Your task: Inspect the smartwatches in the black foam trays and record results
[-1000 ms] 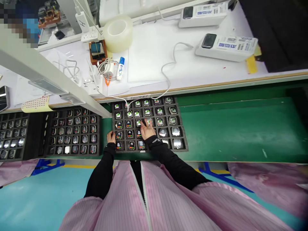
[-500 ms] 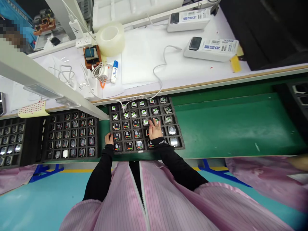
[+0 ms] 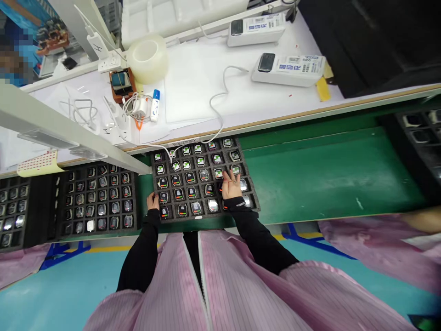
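Note:
A dark foam tray (image 3: 253, 195) lies on the green bench surface with rows of square smartwatches in its compartments. At its left edge rests my left hand (image 3: 153, 201), fingers curled against the rim. My right hand (image 3: 231, 185) is over the right-hand columns, fingers spread, fingertips close to a watch (image 3: 218, 173) with a green-and-white screen and to another watch (image 3: 235, 170). I cannot tell which one they touch. Parts of the watches under my palm are hidden. A white cable (image 3: 171, 158) reaches down into the upper left of the tray.
More watch trays stand to the left (image 3: 134, 197) and at the far right (image 3: 399, 138). A shelf above carries a tape roll (image 3: 148, 59), a glue stick (image 3: 155, 105), a power strip (image 3: 126, 128) and two white boxy devices (image 3: 289, 70). A slanted white post (image 3: 103, 147) crosses the left side.
My right hand has shifted about one column to the right over the tray. A fourth-column watch has gone from green-and-white to greyish. My left hand stays at the tray edge.

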